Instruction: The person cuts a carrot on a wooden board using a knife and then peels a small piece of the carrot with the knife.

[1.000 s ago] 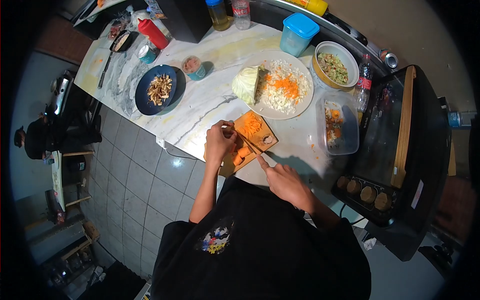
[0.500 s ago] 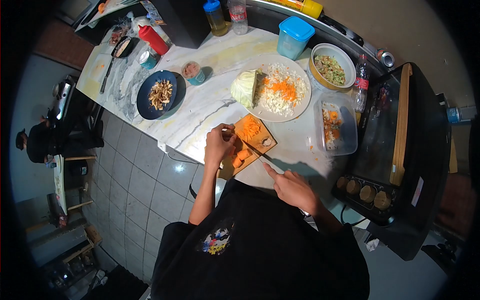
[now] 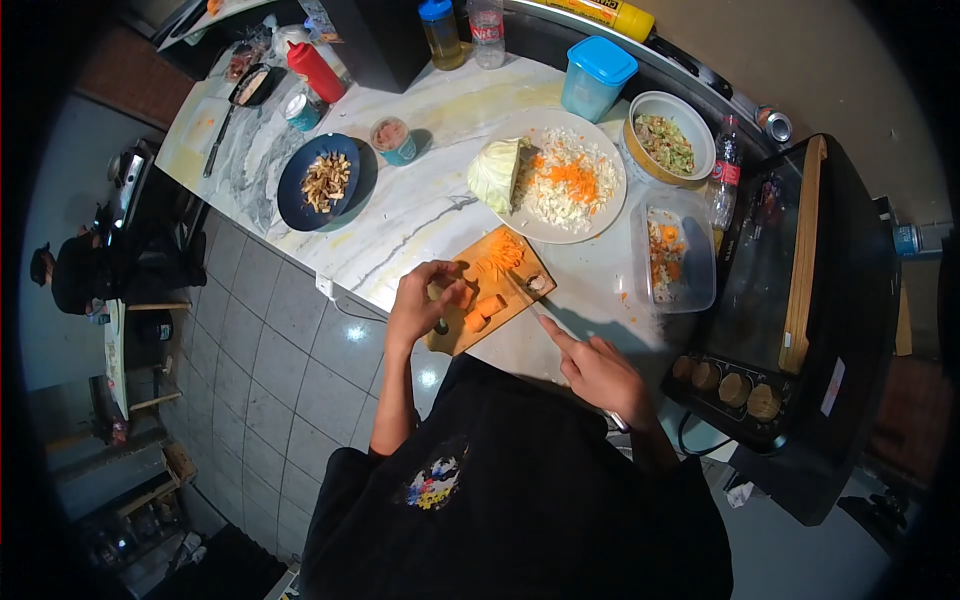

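A wooden cutting board (image 3: pixel 460 338) lies at the counter's front edge, with thin carrot strips (image 3: pixel 503 252) at its far end and thicker carrot pieces (image 3: pixel 484 312) nearer me. My left hand (image 3: pixel 418 305) is over the board's left side, its fingers curled around a carrot piece (image 3: pixel 462 294). My right hand (image 3: pixel 598 374) grips a knife (image 3: pixel 530 297), index finger stretched along it, the blade over the board beside the strips. Behind the board, a round plate (image 3: pixel 562 232) holds chopped cabbage, shredded carrot (image 3: pixel 568 180) and a cabbage wedge (image 3: pixel 494 177).
A blue plate (image 3: pixel 290 190) of browned pieces and a small tub (image 3: pixel 397 148) stand left. A clear container (image 3: pixel 700 290), a bowl (image 3: pixel 640 150) and a black griddle (image 3: pixel 745 280) are right. Another person (image 3: pixel 75 275) is far left.
My left hand has shifted slightly left, uncovering more of the board. My right hand and the knife have moved a little right and down, away from the thicker carrot pieces.
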